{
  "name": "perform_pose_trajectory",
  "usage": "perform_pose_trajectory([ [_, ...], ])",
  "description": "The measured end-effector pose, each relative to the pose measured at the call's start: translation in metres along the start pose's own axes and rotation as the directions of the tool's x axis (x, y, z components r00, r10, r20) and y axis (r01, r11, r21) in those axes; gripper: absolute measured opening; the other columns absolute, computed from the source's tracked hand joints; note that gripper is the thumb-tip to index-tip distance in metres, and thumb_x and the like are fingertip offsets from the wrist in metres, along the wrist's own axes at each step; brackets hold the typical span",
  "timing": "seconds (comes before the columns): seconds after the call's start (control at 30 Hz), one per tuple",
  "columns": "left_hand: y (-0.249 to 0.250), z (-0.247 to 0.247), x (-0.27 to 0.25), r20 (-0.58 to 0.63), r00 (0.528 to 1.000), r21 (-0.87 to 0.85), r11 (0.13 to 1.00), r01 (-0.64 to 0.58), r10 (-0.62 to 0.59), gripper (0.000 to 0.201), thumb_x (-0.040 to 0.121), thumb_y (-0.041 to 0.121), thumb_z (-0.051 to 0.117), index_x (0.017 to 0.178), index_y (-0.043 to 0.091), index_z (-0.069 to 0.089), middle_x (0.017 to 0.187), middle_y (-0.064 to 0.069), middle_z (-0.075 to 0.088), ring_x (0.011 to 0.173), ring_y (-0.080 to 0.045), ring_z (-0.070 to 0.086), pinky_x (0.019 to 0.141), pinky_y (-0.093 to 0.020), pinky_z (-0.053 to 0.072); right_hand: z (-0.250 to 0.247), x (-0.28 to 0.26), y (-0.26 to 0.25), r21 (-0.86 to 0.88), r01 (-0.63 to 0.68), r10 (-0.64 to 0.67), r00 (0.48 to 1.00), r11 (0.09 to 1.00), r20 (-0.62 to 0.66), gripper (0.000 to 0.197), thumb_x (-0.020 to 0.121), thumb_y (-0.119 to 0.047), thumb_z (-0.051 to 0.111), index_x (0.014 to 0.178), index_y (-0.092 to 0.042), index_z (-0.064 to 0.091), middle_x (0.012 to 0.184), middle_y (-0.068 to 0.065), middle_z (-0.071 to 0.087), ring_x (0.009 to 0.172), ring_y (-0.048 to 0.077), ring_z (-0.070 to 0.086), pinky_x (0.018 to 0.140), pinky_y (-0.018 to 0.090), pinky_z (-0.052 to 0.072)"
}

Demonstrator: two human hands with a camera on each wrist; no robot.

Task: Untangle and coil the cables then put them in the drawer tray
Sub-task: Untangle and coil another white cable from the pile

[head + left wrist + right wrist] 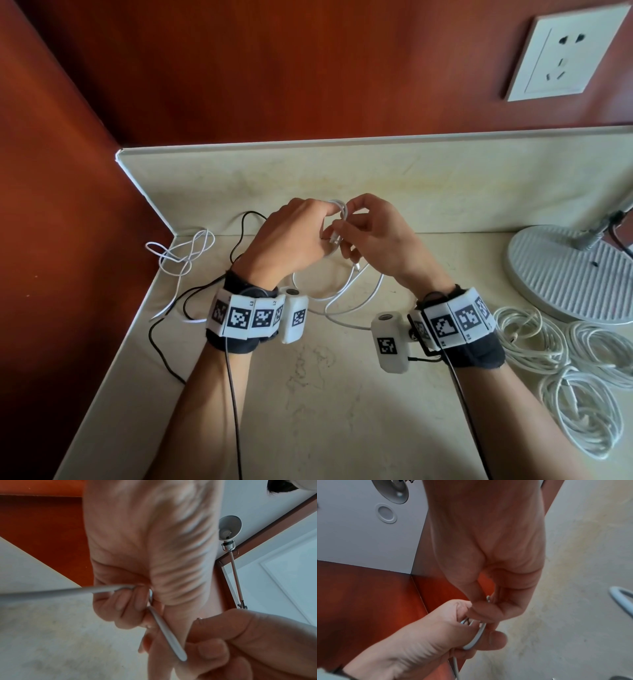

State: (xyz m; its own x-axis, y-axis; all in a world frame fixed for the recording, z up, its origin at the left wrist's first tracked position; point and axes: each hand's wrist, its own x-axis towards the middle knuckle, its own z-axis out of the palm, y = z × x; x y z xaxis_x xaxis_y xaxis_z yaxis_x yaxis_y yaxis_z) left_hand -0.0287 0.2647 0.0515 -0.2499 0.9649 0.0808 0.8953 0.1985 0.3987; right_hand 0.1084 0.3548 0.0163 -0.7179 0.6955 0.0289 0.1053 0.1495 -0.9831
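**White cable held in both hands above the counter**

White cable: several turns gathered into a small loop, held in the air above the back of the counter, between the two hands. Its slack hangs down and trails in wide curves over the counter surface below the wrists.

Left hand: fingers curled round the gathered turns. The left wrist view shows the cable running out of the curled fingers, with a second strand passing down toward the other hand. Thumb lies against the loop in the right wrist view.

Right hand: thumb and fingertips pinch the cable just beside the left hand's loop; the right wrist view shows the pinch touching the left hand's knuckles.

Other cables:
- A loose white cable lies in a tangle at the back left corner of the counter.
- A thin black cable crosses that one and runs along the left edge.
- Three coiled white bundles lie on the right side, just in front of the lamp base.

Surroundings: beige stone counter with a raised backsplash, red-brown wall panels, a white wall socket at upper right. Lamp head shows in the left wrist view.
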Motion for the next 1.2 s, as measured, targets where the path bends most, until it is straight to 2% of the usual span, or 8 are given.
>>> perform_pose_trajectory([
  [0.13,0.000,-0.001,0.000,0.006,1.000,0.013,1.000,-0.028,0.028,0.032,0.089,0.027,0.069,0.118,0.039,0.064,0.064,0.007,0.055,0.066,-0.013,0.056,0.051,-0.029,0.032,0.000,-0.001,-0.002,0.009,0.004,-0.004,1.000,1.000,0.008,0.014,0.101,-0.002,0.059,0.110,0.002,0.049,0.089,0.021,0.077,0.056,0.023,0.061,0.059,0.041,0.053],
  [0.37,0.001,-0.002,0.000,0.000,1.000,0.031,0.999,-0.026,0.026,0.042,0.082,0.043,0.082,0.119,0.039,0.062,0.067,0.008,0.058,0.067,-0.008,0.056,0.051,-0.025,0.032,0.005,-0.001,-0.004,-0.015,0.057,-0.058,0.995,0.998,-0.077,0.014,0.099,0.001,0.063,0.103,-0.001,0.050,0.072,0.008,0.074,0.044,0.005,0.058,0.047,0.016,0.045],
  [0.53,0.002,-0.001,0.001,-0.025,0.999,0.051,0.998,-0.022,0.023,0.034,0.084,0.038,0.080,0.113,0.035,0.063,0.069,0.007,0.056,0.073,-0.019,0.058,0.053,-0.025,0.034,0.007,0.003,0.002,-0.095,0.103,-0.113,0.988,0.990,-0.109,0.014,0.097,-0.005,0.068,0.101,-0.006,0.055,0.074,0.001,0.076,0.051,0.009,0.063,0.052,0.018,0.044],
  [0.63,-0.004,-0.005,0.002,-0.069,0.997,-0.064,0.998,0.016,-0.020,0.031,0.078,0.050,0.082,0.098,0.033,0.066,0.065,0.005,0.059,0.068,-0.015,0.058,0.056,-0.033,0.044,-0.006,0.005,0.005,0.095,0.106,-0.109,0.994,0.990,0.029,0.014,0.100,-0.014,0.068,0.099,0.000,0.065,0.067,-0.003,0.068,0.051,0.012,0.049,0.054,0.022,0.042],
  [0.8,-0.010,-0.004,0.006,-0.131,0.991,-0.226,0.974,0.011,-0.042,0.046,0.075,0.045,0.088,0.111,0.021,0.073,0.056,0.010,0.050,0.057,-0.008,0.045,0.063,-0.032,0.047,-0.017,0.007,0.009,0.437,-0.012,-0.083,0.977,0.900,0.196,0.022,0.099,-0.019,0.058,0.104,0.001,0.067,0.067,-0.003,0.053,0.061,0.013,0.034,0.059,0.023,0.036],
  [1.0,-0.005,-0.010,0.005,-0.120,0.992,-0.329,0.944,0.000,-0.042,0.030,0.068,0.045,0.093,0.071,0.055,0.065,0.086,0.004,0.070,0.056,-0.007,0.049,0.057,-0.025,0.038,-0.026,0.009,0.008,0.408,0.003,-0.090,0.977,0.913,0.193,0.017,0.096,-0.015,0.061,0.100,0.001,0.065,0.076,0.005,0.062,0.061,0.015,0.032,0.057,0.023,0.037],
  [1.13,-0.004,-0.008,0.004,-0.106,0.994,-0.349,0.937,0.000,-0.039,0.033,0.068,0.048,0.093,0.081,0.054,0.063,0.078,-0.014,0.069,0.066,-0.009,0.059,0.061,-0.029,0.038,-0.038,0.008,0.005,0.259,0.056,-0.106,0.978,0.964,0.182,0.009,0.101,-0.005,0.060,0.097,0.000,0.067,0.079,0.005,0.064,0.059,0.015,0.039,0.057,0.024,0.043],
  [1.2,-0.003,-0.005,0.004,-0.087,0.996,-0.349,0.937,-0.008,-0.024,0.034,0.068,0.048,0.092,0.065,0.048,0.058,0.078,-0.014,0.069,0.072,-0.005,0.059,0.064,-0.030,0.040,-0.047,0.007,0.002,0.146,0.107,-0.131,0.978,0.983,0.161,0.007,0.100,-0.002,0.062,0.096,-0.002,0.068,0.077,0.005,0.063,0.058,0.014,0.047,0.057,0.023,0.046],
])
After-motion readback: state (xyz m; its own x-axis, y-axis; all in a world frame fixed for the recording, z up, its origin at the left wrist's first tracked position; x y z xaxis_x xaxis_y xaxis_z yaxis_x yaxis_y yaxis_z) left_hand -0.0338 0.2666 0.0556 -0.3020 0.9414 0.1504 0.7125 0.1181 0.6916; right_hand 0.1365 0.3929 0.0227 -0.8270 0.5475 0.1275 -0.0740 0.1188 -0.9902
